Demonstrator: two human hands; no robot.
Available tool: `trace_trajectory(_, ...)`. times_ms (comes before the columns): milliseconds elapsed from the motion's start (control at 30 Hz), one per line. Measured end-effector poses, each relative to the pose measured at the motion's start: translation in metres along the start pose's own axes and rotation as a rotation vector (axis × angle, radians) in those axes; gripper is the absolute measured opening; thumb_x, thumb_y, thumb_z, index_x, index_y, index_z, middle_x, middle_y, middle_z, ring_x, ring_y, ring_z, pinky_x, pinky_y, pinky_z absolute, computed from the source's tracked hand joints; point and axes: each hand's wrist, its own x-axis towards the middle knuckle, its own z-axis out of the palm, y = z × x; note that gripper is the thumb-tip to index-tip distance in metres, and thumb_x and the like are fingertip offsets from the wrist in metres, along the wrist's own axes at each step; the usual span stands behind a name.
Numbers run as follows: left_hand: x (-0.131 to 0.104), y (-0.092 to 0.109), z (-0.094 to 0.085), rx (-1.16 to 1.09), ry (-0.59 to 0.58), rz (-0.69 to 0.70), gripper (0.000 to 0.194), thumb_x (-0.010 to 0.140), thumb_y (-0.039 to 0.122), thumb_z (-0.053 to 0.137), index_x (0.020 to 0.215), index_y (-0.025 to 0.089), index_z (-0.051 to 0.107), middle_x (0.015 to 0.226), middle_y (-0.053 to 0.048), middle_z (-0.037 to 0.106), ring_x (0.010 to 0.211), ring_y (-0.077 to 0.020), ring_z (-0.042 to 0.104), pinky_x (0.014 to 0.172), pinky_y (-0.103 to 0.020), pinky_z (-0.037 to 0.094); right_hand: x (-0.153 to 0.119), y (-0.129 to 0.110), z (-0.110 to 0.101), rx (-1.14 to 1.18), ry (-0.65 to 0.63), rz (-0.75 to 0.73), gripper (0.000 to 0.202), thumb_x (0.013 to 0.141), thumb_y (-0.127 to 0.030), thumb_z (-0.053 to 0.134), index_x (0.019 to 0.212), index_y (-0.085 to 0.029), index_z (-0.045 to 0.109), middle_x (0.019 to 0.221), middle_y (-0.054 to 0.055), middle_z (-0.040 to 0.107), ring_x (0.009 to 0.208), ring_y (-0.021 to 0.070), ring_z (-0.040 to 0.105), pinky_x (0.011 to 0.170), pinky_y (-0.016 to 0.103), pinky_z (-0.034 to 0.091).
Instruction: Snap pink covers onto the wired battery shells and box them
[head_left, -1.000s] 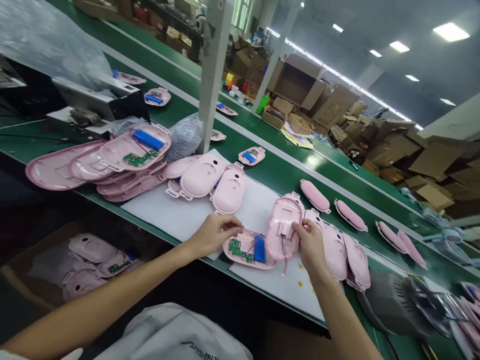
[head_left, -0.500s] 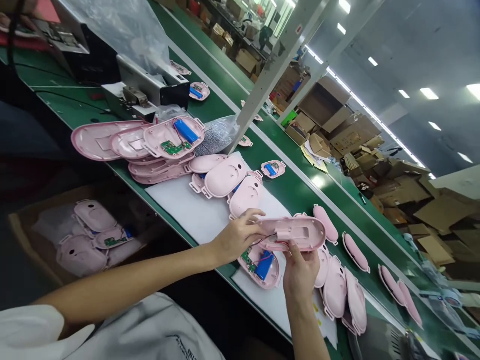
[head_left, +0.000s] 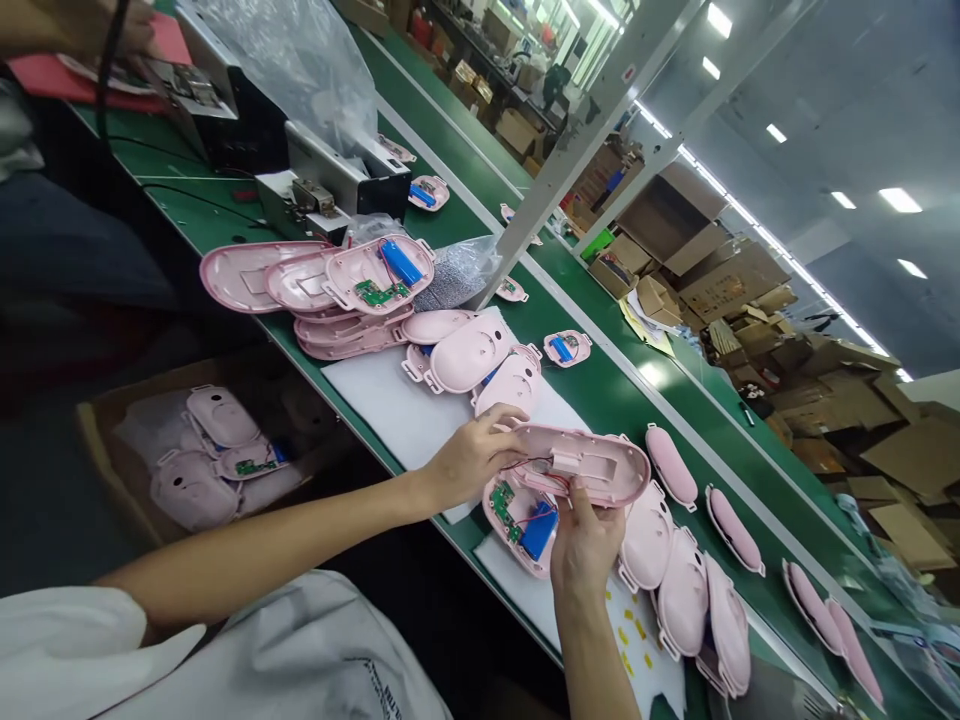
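Both hands hold a pink shell half [head_left: 600,465], its hollow inside facing up with thin red and black wires in it. My left hand [head_left: 469,460] grips its left end, fingers curled over the rim. From below, my right hand [head_left: 589,535] supports the shell, thumb on the inner edge. Just under it, an open pink shell [head_left: 517,515] with a green circuit board and a blue battery [head_left: 538,530] rests on the bench; wires run up toward the held half.
Pink shells [head_left: 469,352] lie on white foam [head_left: 375,395]; others [head_left: 679,590] sit at the right beside small yellow pieces [head_left: 628,635]. A metal post [head_left: 570,150] rises behind. Machines [head_left: 345,165] stand upper left, near another person's hand [head_left: 127,30]. Below is a carton [head_left: 112,480] of shells.
The view has shifted, so the bench items at the left appear farther right. The held shell is tilted more, its right end lower, and more yellow pieces show.
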Motion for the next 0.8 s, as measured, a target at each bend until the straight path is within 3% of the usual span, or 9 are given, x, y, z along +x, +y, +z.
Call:
trace_trajectory(167,-0.015,-0.006,0.026,-0.108,0.079,-0.231,0.011,0.089,0.026,0.059,0.095,0.019,0.065,0.091,-0.004,0.065,0.078,-0.0152,0.062,0.072,-0.027,0.052,-0.001,0.032,-0.015,0.028,-0.057,0.202,0.064,0.071,-0.035,0.073,0.128,-0.02,0.049,0.123,0.011,0.062,0.113,0.026,0.06,0.09,0.046,0.054)
trace_trajectory(267,-0.02,-0.007,0.029,-0.158,0.066,-0.441,0.026,0.083,0.028,0.066,0.103,0.02,0.053,0.082,0.001,0.063,0.063,-0.013,0.058,0.06,-0.025,0.048,0.002,0.028,-0.032,-0.113,-0.091,0.299,0.061,0.071,-0.04,0.072,0.123,-0.016,0.052,0.118,0.012,0.064,0.11,0.0268,0.061,0.091,0.047,0.052)
trace_trajectory(333,-0.021,-0.008,0.028,-0.206,0.036,-0.503,0.03,0.082,0.029,0.066,0.103,0.021,0.047,0.079,0.002,0.061,0.061,-0.0131,0.058,0.057,-0.024,0.046,0.01,0.014,-0.039,-0.38,-0.035,0.107,0.064,0.072,-0.043,0.071,0.125,-0.015,0.051,0.123,0.013,0.06,0.116,0.0269,0.056,0.097,0.048,0.047)
trace_trajectory(400,-0.02,-0.01,0.025,-0.227,-0.012,-0.508,0.028,0.082,0.031,0.065,0.1,0.021,0.046,0.078,0.002,0.06,0.059,-0.0129,0.058,0.055,-0.024,0.044,0.024,-0.002,-0.036,-0.697,-0.036,-0.237,0.066,0.071,-0.045,0.072,0.127,-0.017,0.051,0.127,0.013,0.057,0.121,0.0264,0.051,0.103,0.046,0.04)
trace_trajectory(467,-0.018,-0.012,0.023,-0.236,-0.067,-0.493,0.028,0.082,0.035,0.063,0.099,0.02,0.045,0.078,0.001,0.06,0.058,-0.0125,0.057,0.053,-0.023,0.043,0.041,-0.015,-0.023,-0.956,-0.246,-0.452,0.056,0.072,-0.045,0.071,0.121,-0.021,0.058,0.12,0.01,0.062,0.114,0.0251,0.054,0.103,0.043,0.037)
trace_trajectory(533,-0.016,-0.012,0.021,-0.246,-0.096,-0.483,0.031,0.082,0.04,0.063,0.098,0.019,0.046,0.08,0.0,0.061,0.059,-0.013,0.059,0.053,-0.023,0.044,0.054,-0.021,-0.006,-1.134,-0.548,-0.421,0.033,0.076,-0.044,0.067,0.101,-0.022,0.067,0.096,0.006,0.069,0.093,0.0222,0.062,0.094,0.038,0.041)
trace_trajectory(600,-0.012,-0.009,0.02,-0.257,-0.089,-0.494,0.038,0.079,0.045,0.064,0.1,0.019,0.046,0.084,-0.002,0.062,0.063,-0.0149,0.062,0.054,-0.024,0.047,0.061,-0.025,0.011,-1.219,-0.732,-0.308,0.019,0.079,-0.039,0.065,0.086,-0.022,0.07,0.077,0.002,0.069,0.074,0.0183,0.062,0.08,0.032,0.044)
trace_trajectory(733,0.008,-0.009,0.017,-0.055,-0.173,-0.543,0.048,0.077,0.054,0.061,0.108,0.018,0.054,0.095,-0.003,0.068,0.078,-0.0193,0.066,0.063,-0.024,0.05,0.069,-0.027,0.021,-1.098,-0.825,-0.287,0.015,0.08,-0.021,0.059,0.09,-0.022,0.07,0.081,0.0,0.07,0.075,0.0147,0.062,0.071,0.024,0.043)
trace_trajectory(800,0.018,-0.017,0.015,0.138,-0.322,-0.537,0.048,0.08,0.057,0.055,0.112,0.022,0.06,0.091,0.002,0.071,0.078,-0.0194,0.065,0.067,-0.024,0.049,0.073,-0.029,0.002,-0.936,-0.72,-0.355,0.018,0.08,-0.02,0.059,0.094,-0.022,0.068,0.091,0.0,0.071,0.085,0.0146,0.064,0.079,0.024,0.046)
